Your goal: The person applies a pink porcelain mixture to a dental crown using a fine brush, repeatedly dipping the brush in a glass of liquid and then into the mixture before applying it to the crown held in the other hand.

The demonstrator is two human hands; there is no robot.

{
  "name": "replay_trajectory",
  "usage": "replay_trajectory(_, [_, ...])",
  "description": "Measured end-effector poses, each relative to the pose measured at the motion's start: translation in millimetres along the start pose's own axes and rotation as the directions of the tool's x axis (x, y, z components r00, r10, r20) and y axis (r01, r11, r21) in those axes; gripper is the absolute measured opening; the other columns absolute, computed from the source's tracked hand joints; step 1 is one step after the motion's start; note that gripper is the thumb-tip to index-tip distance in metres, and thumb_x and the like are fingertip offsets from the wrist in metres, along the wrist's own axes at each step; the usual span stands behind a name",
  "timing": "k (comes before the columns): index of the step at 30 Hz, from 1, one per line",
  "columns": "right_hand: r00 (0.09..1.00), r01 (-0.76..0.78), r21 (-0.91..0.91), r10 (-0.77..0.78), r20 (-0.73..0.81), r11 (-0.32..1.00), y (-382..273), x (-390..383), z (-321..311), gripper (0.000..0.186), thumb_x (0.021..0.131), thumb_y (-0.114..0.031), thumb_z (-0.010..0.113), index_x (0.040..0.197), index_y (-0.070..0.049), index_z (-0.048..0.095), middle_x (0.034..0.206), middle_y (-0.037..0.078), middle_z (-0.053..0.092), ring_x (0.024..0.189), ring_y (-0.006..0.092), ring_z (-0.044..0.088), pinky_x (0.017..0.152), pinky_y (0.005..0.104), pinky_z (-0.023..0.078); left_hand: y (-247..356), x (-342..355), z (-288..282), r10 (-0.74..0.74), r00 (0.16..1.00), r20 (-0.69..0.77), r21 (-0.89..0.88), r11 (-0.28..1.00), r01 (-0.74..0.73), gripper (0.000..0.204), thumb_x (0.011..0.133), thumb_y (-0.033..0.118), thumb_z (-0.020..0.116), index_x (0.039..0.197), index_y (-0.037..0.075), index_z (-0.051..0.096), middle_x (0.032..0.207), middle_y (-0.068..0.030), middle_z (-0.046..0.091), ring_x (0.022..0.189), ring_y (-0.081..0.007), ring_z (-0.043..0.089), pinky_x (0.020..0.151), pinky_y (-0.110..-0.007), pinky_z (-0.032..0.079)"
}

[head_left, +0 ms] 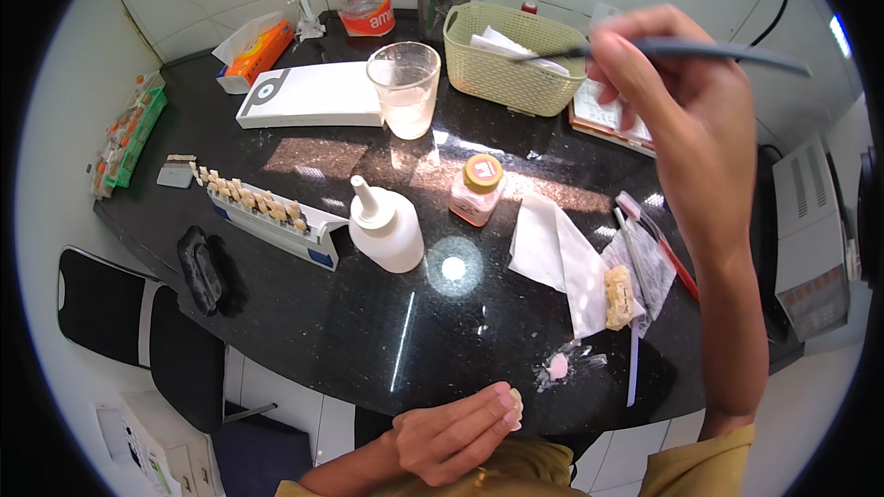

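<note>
My left hand (456,433) is closed at the near edge of the table, its fingertips pinching a small cream dental piece (517,410), mostly covered by the fingers. Raised at the upper right, my right hand (677,83) grips a slim brush (737,53) with a grey-blue handle. Its dark, thin tip reaches left, in front of the green basket (502,64); motion blurs it a little. Between the hands lie a smear of pink paste (558,366) on the black table and a yellowish dental model (619,298) on white tissue (562,253).
A white squeeze bottle (387,232), a pink jar with a gold lid (478,189) and a glass of cloudy liquid (405,92) stand mid-table. Left of them is a tooth shade rack (276,221). A toothbrush (645,221) lies at right, near a white device (812,235).
</note>
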State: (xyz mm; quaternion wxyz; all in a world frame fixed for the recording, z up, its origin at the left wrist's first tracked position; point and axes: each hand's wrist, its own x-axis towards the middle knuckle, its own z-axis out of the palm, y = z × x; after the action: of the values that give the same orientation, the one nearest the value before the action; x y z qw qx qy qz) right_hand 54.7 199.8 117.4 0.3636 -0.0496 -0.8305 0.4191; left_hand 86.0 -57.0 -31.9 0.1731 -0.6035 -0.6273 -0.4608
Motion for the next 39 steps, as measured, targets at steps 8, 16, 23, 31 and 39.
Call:
replay_trajectory(8, [0.954, 0.193, -0.510, -0.040, 0.296, 0.838, 36, 90, 102, 0.033, 0.082, -0.029, 0.076, 0.078, 0.003, 0.071, 0.069, 0.014, 0.067, 0.064, 0.0198, 0.065, 0.063, 0.0354, 0.051, -6, 15, -9, 0.035, 0.987, -0.159, -0.047, 0.998, -0.043, 0.023, 0.077, -0.006, 0.076, 0.098, -0.009, 0.067, 0.103, -0.0184, 0.068, 0.090, -0.0285, 0.072, 0.079, -0.032, 0.063])
replay_trajectory(16, [0.978, 0.144, -0.415, -0.066, 0.197, 0.899, 22, 69, 79, 0.028, 0.075, -0.025, 0.079, 0.076, 0.002, 0.071, 0.062, 0.020, 0.064, 0.060, 0.0354, 0.065, 0.062, 0.0405, 0.052, -7, 17, -13, -0.008, 0.997, -0.078, -0.180, 0.984, -0.006, 0.024, 0.076, -0.010, 0.073, 0.099, -0.010, 0.066, 0.105, -0.0203, 0.068, 0.092, -0.0308, 0.071, 0.081, -0.033, 0.062])
replay_trajectory(23, [0.982, 0.127, -0.455, -0.176, -0.068, 0.882, -20, -51, -64, 0.020, 0.090, -0.020, 0.069, 0.088, -0.002, 0.063, 0.072, 0.006, 0.064, 0.059, 0.0070, 0.056, 0.053, 0.0182, 0.041, 1, 9, -8, -0.054, 0.998, -0.015, -0.150, 0.987, 0.051, 0.032, 0.076, -0.008, 0.076, 0.106, -0.009, 0.065, 0.108, -0.0220, 0.067, 0.096, -0.0333, 0.070, 0.081, -0.033, 0.062])
replay_trajectory(31, [0.890, -0.421, -0.300, 0.325, -0.319, 0.856, 35, -198, -107, 0.009, 0.087, -0.004, 0.071, 0.091, 0.002, 0.065, 0.075, 0.004, 0.067, 0.063, 0.0051, 0.059, 0.058, 0.0177, 0.044, 5, -4, 0, -0.022, 0.996, 0.090, 0.034, 0.999, 0.019, 0.019, 0.083, 0.002, 0.072, 0.099, -0.004, 0.063, 0.097, -0.0178, 0.065, 0.081, -0.0309, 0.072, 0.069, -0.034, 0.064])
replay_trajectory(39, [0.920, -0.370, -0.341, 0.288, -0.267, 0.864, 28, -224, -104, 0.012, 0.086, -0.007, 0.071, 0.090, 0.001, 0.064, 0.076, 0.006, 0.064, 0.059, 0.0084, 0.058, 0.056, 0.0200, 0.046, 10, -1, 8, -0.084, 0.994, 0.064, 0.081, 0.994, 0.079, 0.022, 0.083, -0.001, 0.072, 0.102, -0.002, 0.062, 0.100, -0.0183, 0.065, 0.084, -0.0320, 0.072, 0.072, -0.036, 0.064])
